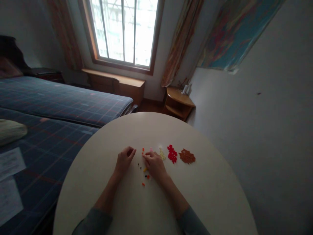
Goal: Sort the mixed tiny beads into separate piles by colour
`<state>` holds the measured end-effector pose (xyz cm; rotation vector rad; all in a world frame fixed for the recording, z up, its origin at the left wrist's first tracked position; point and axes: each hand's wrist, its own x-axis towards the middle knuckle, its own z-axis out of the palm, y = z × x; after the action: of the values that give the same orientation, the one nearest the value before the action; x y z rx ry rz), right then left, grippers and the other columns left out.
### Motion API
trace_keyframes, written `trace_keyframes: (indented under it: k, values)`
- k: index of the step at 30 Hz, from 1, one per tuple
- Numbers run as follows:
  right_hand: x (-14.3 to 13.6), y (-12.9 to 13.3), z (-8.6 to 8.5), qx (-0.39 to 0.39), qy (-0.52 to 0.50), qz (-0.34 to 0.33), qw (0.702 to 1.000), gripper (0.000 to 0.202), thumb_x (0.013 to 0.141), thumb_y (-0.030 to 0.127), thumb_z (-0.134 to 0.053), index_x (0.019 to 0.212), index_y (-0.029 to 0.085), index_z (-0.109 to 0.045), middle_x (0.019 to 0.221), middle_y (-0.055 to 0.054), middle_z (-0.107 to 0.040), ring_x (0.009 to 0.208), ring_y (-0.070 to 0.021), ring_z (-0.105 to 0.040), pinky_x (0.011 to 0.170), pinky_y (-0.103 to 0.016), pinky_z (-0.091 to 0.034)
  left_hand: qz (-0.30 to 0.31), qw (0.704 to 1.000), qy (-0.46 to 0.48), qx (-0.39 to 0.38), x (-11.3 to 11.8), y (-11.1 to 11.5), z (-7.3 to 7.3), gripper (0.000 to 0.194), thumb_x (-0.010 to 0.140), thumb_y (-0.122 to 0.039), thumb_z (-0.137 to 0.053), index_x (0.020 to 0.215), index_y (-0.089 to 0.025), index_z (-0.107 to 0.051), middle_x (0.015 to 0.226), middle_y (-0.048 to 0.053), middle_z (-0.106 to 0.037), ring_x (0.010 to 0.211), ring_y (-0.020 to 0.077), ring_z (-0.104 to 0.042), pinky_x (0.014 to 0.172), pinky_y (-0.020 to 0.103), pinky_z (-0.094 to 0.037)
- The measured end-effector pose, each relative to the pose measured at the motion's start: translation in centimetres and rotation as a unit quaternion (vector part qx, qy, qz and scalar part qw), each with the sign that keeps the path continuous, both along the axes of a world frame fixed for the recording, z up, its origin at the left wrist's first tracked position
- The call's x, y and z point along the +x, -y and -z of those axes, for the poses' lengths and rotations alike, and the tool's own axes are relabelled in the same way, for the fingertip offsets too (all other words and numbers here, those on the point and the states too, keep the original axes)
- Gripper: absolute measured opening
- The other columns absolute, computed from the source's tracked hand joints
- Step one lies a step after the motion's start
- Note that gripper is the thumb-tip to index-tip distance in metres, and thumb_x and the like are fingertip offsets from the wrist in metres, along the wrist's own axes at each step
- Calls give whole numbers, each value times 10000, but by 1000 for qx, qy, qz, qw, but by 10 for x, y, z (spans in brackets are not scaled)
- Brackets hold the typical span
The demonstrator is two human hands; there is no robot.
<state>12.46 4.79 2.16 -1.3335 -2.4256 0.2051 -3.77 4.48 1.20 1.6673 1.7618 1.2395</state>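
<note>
My left hand [125,159] rests on the round table [132,130], thumb and fingers pinched together; whatever is between them is too small to make out. Opposite it, my right hand [154,164] reaches in from the right, its fingertips closed just below a small orange piece [143,149]. Between the hands lie tiny black bits [141,168], a yellow piece [145,169] and a further orange piece [148,177] beside a black one. Nearer me is a lone orange-red piece [143,184]. Pink pieces [151,149] show just behind my right hand, which partly hides the pale yellow pieces [161,154].
Right of my hands lie a pile of red pieces [172,154] and a pile of brown pieces [187,156]. A bed [61,98] with papers [11,189] stands left of the table. A corner shelf [179,98] stands beyond the table, near the window [124,32].
</note>
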Motion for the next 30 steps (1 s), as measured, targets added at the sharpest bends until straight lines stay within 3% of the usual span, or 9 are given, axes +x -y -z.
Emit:
trace_keyframes:
  k: [22,30]
  values:
    - [-6,-12,2,3,1,1,1000,233,792,142,-482,964,219,-619,963,-61,-585,906,-177,-493,816,-293,-401,5,999,-42,-4,1,-1,2,247,757,-361,-453,604,-178,-517,582,-12,-571,532,121,-513,534,217,-395]
    - [7,-6,7,3,-73,10,997,287,767,82,-486,979,216,-624,930,-52,-596,900,-155,-520,818,-270,-412,35,996,-85,20,0,-3,4,228,759,-326,-442,596,-181,-510,562,-18,-532,528,119,-485,527,215,-379]
